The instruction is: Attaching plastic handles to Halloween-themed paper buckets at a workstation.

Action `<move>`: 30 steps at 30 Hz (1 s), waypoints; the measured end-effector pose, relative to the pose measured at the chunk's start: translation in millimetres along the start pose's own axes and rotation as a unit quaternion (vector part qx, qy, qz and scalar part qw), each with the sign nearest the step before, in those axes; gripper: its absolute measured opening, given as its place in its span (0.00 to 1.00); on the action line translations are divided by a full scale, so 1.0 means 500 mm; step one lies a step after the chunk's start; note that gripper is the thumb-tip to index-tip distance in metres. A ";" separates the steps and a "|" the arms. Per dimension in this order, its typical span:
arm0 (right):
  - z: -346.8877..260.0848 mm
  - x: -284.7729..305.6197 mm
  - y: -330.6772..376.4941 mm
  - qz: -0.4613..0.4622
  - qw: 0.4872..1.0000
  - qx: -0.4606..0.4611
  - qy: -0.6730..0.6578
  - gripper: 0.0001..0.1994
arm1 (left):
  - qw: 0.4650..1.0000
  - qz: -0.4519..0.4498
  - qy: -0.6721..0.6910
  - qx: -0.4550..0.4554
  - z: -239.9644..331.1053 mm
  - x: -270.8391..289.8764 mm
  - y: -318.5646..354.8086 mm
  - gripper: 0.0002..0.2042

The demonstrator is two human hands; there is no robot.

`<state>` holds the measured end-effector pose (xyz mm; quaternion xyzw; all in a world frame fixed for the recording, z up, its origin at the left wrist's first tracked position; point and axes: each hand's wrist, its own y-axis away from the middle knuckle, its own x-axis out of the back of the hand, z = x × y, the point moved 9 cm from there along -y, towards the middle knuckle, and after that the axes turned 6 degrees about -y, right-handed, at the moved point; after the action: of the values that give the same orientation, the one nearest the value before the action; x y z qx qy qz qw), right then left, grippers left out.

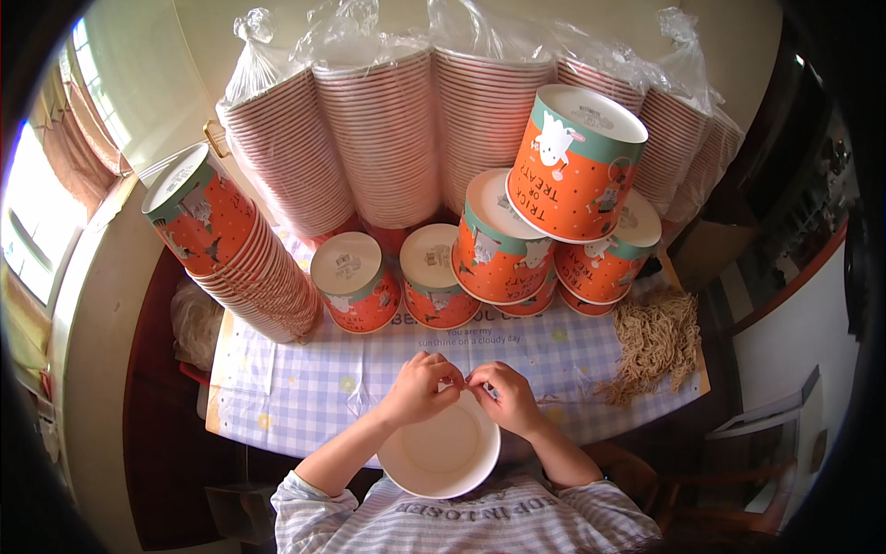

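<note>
A round paper bucket (441,451) rests against my body at the table's near edge, its white inside facing up. Over its far rim my left hand (425,388) and my right hand (503,395) meet, thumbs and fingertips pinched close together. Whatever lies between the fingertips is too small to make out. To the right, a tangled heap of beige cords (657,342) lies on the tablecloth. Beyond my hands, orange and teal paper buckets stand bottom up, among them a left one (358,286) and a middle one (436,277).
Tall bagged stacks of white-rimmed buckets (378,138) line the back. More upside-down buckets pile up at right, topped by one bucket (580,162). A leaning nested stack (249,277) stands at left. A checkered tablecloth (314,388) covers the table.
</note>
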<state>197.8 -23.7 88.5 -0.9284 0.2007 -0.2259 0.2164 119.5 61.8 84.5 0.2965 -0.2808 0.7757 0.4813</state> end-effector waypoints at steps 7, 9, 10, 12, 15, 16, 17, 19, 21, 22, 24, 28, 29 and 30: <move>-0.053 0.000 -0.005 -0.026 0.987 0.125 0.102 0.11 | 0.998 -0.025 0.049 0.022 -0.021 -0.010 -0.002 0.05; -0.058 -0.001 -0.003 -0.030 0.982 0.143 0.122 0.11 | 0.997 -0.031 0.063 0.030 -0.022 -0.012 -0.003 0.05; -0.060 -0.001 -0.001 -0.029 0.978 0.158 0.134 0.11 | 0.997 -0.031 0.063 0.030 -0.022 -0.011 -0.003 0.05; -0.064 -0.002 -0.002 -0.029 0.974 0.173 0.144 0.12 | 0.996 -0.039 0.070 0.036 -0.021 -0.012 -0.004 0.05; -0.070 -0.003 -0.006 -0.032 0.971 0.182 0.153 0.11 | 0.996 -0.046 0.062 0.046 -0.018 -0.013 -0.005 0.05; -0.069 -0.004 -0.007 -0.034 0.970 0.178 0.162 0.11 | 0.996 -0.047 0.062 0.046 -0.016 -0.012 -0.006 0.05; -0.068 -0.005 -0.008 -0.036 0.969 0.174 0.170 0.11 | 0.995 -0.045 0.071 0.049 -0.016 -0.010 -0.007 0.05; -0.067 -0.005 -0.009 -0.037 0.971 0.162 0.172 0.10 | 0.994 -0.044 0.079 0.053 -0.016 -0.010 -0.007 0.05; -0.067 -0.005 -0.011 -0.039 0.972 0.151 0.173 0.10 | 0.996 -0.038 0.060 0.048 -0.015 -0.008 -0.005 0.05; -0.062 -0.003 -0.014 -0.041 0.979 0.132 0.151 0.10 | 0.996 -0.038 0.060 0.048 -0.015 -0.008 -0.004 0.05; -0.055 -0.001 -0.014 -0.043 0.984 0.113 0.130 0.09 | 0.997 -0.038 0.053 0.044 -0.015 -0.009 -0.004 0.05; -0.021 -0.003 -0.010 -0.053 0.998 0.031 0.034 0.09 | 0.997 -0.044 0.049 0.040 -0.016 -0.013 -0.005 0.05; -0.011 -0.005 -0.009 -0.059 0.998 0.004 0.011 0.09 | 0.997 -0.041 0.049 0.041 -0.016 -0.012 -0.005 0.05; -0.009 -0.005 -0.008 -0.059 0.998 0.004 0.012 0.09 | 0.997 -0.038 0.050 0.041 -0.017 -0.011 -0.005 0.05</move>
<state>194.7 -20.7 93.4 -0.9350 0.1476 -0.2497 0.2043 122.3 65.6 75.4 0.2875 -0.2126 0.7814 0.5114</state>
